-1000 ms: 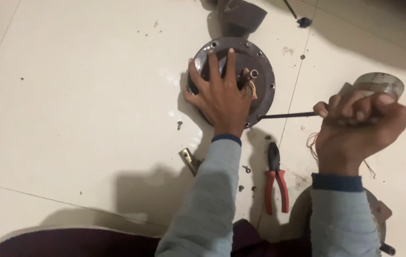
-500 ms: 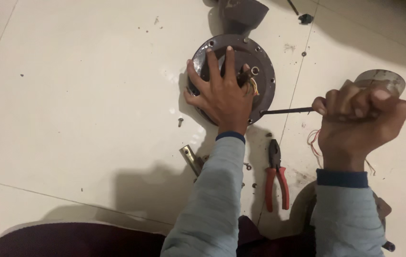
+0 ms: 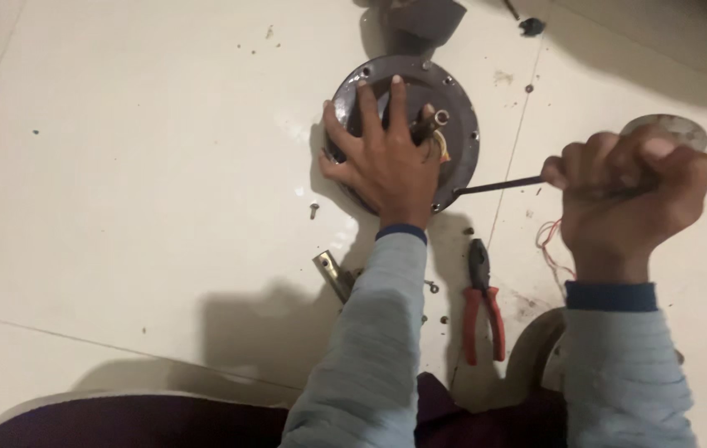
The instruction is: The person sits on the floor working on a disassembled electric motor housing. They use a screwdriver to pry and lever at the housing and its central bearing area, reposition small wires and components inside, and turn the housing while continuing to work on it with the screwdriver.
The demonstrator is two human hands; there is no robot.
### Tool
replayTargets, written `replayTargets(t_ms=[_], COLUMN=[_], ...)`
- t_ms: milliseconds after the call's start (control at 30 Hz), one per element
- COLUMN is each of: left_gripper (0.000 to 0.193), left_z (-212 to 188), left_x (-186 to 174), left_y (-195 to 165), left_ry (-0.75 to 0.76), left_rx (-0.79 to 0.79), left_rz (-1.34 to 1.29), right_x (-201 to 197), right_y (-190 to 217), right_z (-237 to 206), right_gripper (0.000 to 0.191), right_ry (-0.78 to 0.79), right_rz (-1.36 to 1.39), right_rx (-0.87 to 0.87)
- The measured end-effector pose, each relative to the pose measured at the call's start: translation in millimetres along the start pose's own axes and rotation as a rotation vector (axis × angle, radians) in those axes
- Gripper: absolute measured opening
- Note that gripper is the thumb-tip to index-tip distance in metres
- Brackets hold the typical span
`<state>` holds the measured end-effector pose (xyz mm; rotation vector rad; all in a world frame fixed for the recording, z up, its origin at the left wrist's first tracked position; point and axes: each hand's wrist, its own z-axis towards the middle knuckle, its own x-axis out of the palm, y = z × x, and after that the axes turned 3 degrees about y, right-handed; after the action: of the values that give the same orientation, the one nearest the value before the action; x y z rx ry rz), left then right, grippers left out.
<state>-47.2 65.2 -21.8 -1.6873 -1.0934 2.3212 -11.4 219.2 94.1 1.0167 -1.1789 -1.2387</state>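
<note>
Pressing the round grey motor housing (image 3: pixel 407 124) flat on the floor, left hand (image 3: pixel 386 162) fingers spread; right hand (image 3: pixel 631 187) clamped on the screwdriver (image 3: pixel 498 184): keep its tip seated at the rim.

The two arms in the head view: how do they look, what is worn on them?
Both arms wear long light grey-blue sleeves of a soft knitted cloth, each ending in a dark navy ribbed cuff at the wrist. The left hand and the right hand are bare: no gloves, and no ring or watch that can be seen.
</note>
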Motion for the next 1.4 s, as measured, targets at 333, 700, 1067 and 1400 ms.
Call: replayTargets(t_ms=[333, 700, 1067, 1400], left_gripper=[0.073, 0.073, 0.071, 0.066], left_z=[0.3, 1.7, 3.9, -3.5], left_x=[2.6, 0.1, 7.9, 15.9], left_y=[2.3, 4.2, 10.6, 4.0], left_ry=[-0.036, 0.007, 0.047, -0.029], left_rx=[0.053, 0.105, 0.163, 0.104], left_rz=[-0.072, -0.087, -0.111, -0.073], right_x=[8.9, 3.8, 3.2, -4.2], right_y=[16.5, 13.5, -0.3, -2.7], right_z=[4.5, 12.1, -2.5, -21.4], right_gripper=[0.044, 0.045, 0.046, 0.053], right_ry=[0.088, 0.205, 0.417, -0.049], right_rz=[-0.042, 0.008, 0.019, 0.056], right_rx=[0.039, 0.048, 0.047, -0.065])
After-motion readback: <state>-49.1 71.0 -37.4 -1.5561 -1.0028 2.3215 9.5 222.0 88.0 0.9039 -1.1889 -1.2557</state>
